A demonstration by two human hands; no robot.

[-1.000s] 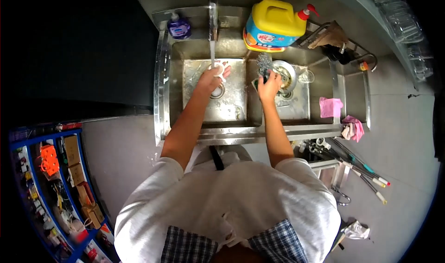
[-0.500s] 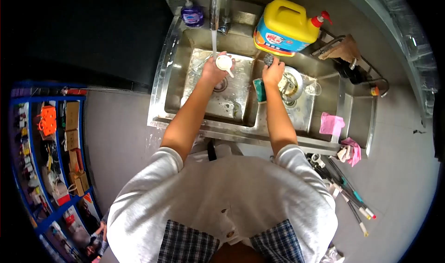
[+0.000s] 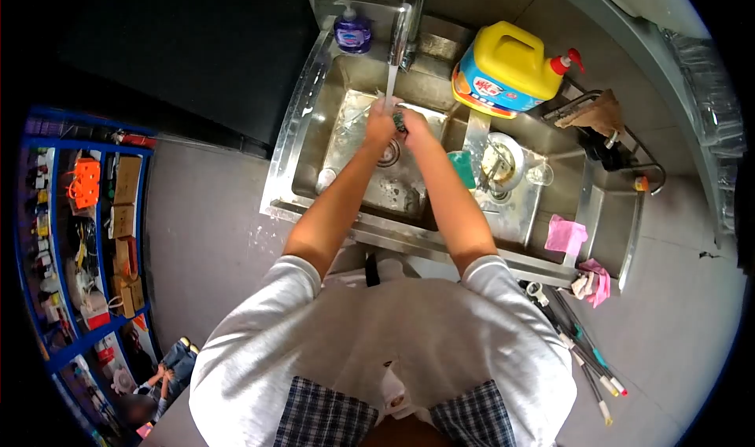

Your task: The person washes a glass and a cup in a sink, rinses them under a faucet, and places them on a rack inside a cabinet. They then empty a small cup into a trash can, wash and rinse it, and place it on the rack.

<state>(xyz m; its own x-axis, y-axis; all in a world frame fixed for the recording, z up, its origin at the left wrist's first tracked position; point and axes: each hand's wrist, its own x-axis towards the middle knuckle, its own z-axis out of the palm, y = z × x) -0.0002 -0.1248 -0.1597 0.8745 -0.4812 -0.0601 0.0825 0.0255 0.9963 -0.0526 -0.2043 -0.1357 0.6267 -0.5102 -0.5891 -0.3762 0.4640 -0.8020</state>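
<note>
Under the faucet (image 3: 399, 38), in the left basin (image 3: 318, 124) of a steel sink, my two hands are together in the running water. My left hand (image 3: 380, 124) is closed around a small white spoon-like piece, now mostly hidden by the fingers. My right hand (image 3: 417, 126) is closed on a steel wool scrubber (image 3: 399, 122), pressed against what the left hand holds. A green sponge (image 3: 462, 169) lies on the divider to the right of my right forearm.
The right basin has a white plate (image 3: 515, 164) with utensils, a clear cup (image 3: 540, 174) and a pink cloth (image 3: 566, 234). Behind stand a yellow detergent jug (image 3: 511, 61) and a purple soap bottle (image 3: 352, 34). Poles (image 3: 590, 352) lie on the floor; another person (image 3: 161, 380) is lower left.
My right hand has moved left from the divider with the scrubber and met my left hand under the water. The white piece has gone from plain view to mostly covered. The camera view has shifted slightly.
</note>
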